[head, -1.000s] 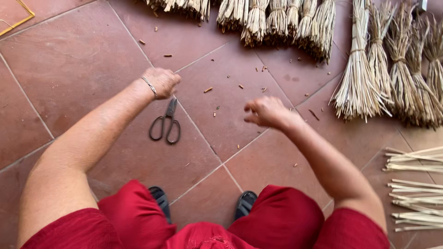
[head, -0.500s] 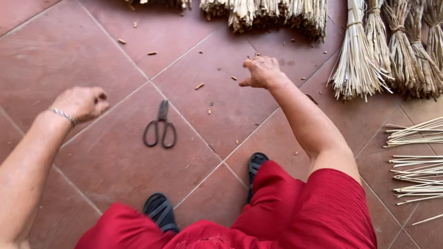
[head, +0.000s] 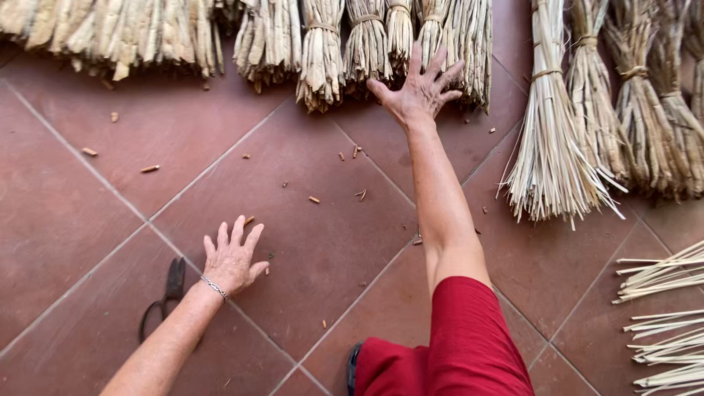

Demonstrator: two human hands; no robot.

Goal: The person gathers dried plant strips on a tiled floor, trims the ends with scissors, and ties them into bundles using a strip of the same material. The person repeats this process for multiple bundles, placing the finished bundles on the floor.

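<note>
Head view, looking down at a floor (head: 323, 242) of large reddish-brown tiles, smooth, with pale grout lines running diagonally.

Right hand (head: 419, 92) reaches far forward, arm in a red sleeve (head: 469, 337). Fingers spread wide, palm down, over the lower ends of the tied bundles (head: 381, 40); fingertips lie on or just over them, contact cannot be told. Nothing is pinched.

Left hand (head: 231, 260) rests flat on a tile, fingers fanned apart, holding nothing. A thin silver bracelet (head: 215, 287) circles the wrist.

Scissors (head: 165, 297), dark metal with looped handles, lie on the floor just left of the left wrist, partly hidden by the forearm.

Bundles are dry, tan, flat-leaved stalks, each bound with a twisted band, laid in a row along the top edge. To the right, a paler sheaf (head: 554, 147) of fine straight straws fans out at its lower end; rougher, darker sheaves (head: 653, 125) lie beside it. Loose pale reeds (head: 660, 315), thin and stiff, lie at the right edge.

Small cut scraps (head: 314, 199) dot the tiles between the hands. A dark shoe (head: 353, 367) shows at the bottom.
</note>
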